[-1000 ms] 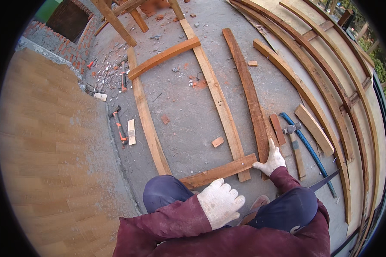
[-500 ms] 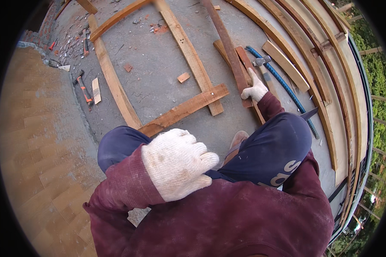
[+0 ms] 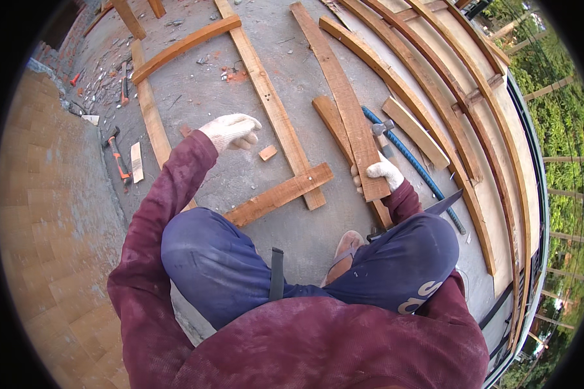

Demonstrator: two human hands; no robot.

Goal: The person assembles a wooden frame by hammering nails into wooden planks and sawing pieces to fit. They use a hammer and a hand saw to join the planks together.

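Note:
My right hand (image 3: 385,173), in a white knit glove, is closed round the near end of a long wooden plank (image 3: 341,97). The plank slants away to the far left, its broad face turned up. Under it lies another board (image 3: 334,123), partly hidden. My left hand (image 3: 232,131), gloved too, hovers above the floor with fingers stretched out and slightly bent, holding nothing. It is near a wooden frame of nailed boards, between the left rail (image 3: 152,113) and the middle rail (image 3: 276,110). A crosspiece (image 3: 282,193) lies over the middle rail's near end.
Right of the plank lie a hammer (image 3: 382,128), a blue ribbed rod (image 3: 414,162), a short board (image 3: 415,133) and a pointed blade (image 3: 444,202). Long beams (image 3: 428,107) run along the right. At left are an orange-handled hammer (image 3: 119,157), a wood strip (image 3: 136,162) and rubble.
My left hand has swung from my chest out over the frame. My right hand has drawn the plank nearer and turned its broad face up. The view has shifted slightly.

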